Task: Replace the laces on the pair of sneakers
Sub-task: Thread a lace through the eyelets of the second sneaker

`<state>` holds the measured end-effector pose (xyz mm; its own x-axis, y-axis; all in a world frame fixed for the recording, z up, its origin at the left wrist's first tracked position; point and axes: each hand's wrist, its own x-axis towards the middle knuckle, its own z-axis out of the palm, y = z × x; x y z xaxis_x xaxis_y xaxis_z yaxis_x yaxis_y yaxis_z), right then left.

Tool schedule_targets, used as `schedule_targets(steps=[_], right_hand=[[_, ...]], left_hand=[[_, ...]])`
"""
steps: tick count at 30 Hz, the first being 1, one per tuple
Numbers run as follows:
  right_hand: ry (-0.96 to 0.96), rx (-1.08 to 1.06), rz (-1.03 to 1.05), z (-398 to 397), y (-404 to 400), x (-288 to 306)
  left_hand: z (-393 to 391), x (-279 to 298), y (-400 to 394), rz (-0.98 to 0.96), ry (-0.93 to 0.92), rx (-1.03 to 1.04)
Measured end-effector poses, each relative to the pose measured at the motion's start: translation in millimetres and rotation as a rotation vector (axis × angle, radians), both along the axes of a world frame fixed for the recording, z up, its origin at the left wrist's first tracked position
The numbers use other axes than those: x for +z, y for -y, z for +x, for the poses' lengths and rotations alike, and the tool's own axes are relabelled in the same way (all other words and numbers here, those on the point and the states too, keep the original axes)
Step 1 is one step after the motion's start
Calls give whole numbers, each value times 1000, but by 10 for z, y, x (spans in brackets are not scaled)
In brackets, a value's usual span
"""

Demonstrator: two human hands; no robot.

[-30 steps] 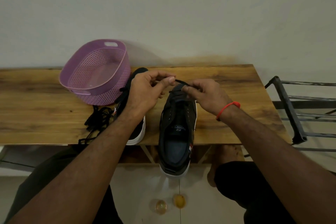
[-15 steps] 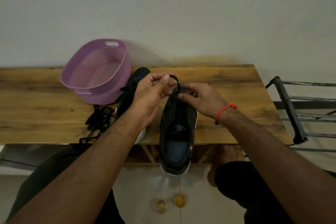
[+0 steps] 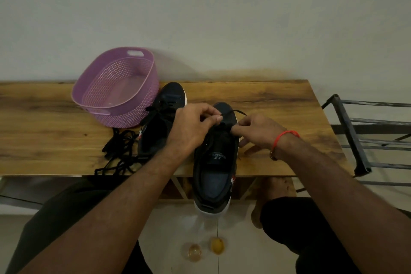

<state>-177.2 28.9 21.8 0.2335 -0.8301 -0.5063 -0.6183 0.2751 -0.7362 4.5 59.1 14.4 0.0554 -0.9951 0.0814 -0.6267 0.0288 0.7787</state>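
Observation:
Two dark sneakers lie on the wooden table (image 3: 278, 104). The near sneaker (image 3: 216, 169) points away from me, its heel hanging over the table's front edge. Over its toe end, my left hand (image 3: 192, 128) pinches a thin black lace (image 3: 233, 111) between thumb and forefinger. My right hand (image 3: 255, 132), with a red thread on the wrist, pinches the sneaker's lace area from the right. The second sneaker (image 3: 163, 118) lies left of it, partly hidden by my left hand. A loose heap of black laces (image 3: 120, 151) lies left of that sneaker.
A purple perforated basket (image 3: 115, 89) stands at the back left of the table, touching the second sneaker. A dark metal rack (image 3: 355, 138) stands to the right of the table. My knees and a bare foot show below the table edge.
My left hand has dropped lower over the near sneaker's toe, uncovering the second sneaker's toe. The lace end now stretches rightward over the toe. My right hand has shifted slightly right.

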Motion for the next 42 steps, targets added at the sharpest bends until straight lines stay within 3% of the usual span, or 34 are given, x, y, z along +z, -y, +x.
schedule_targets(steps=[5,10,31,42], right_hand=[[170,-108,158,-121,-24,19],[168,-109,157,-98,-20,52],[114,-56,91,-125,26,-46],[71,-31,15,-110,44,-91]], left_hand=[[-126,-76,-42,27,302,-129],[-212,-131,-38,52,568,-167],[-224,-135,13,38,766,-121],[-207,-172,28,109,569,-122]])
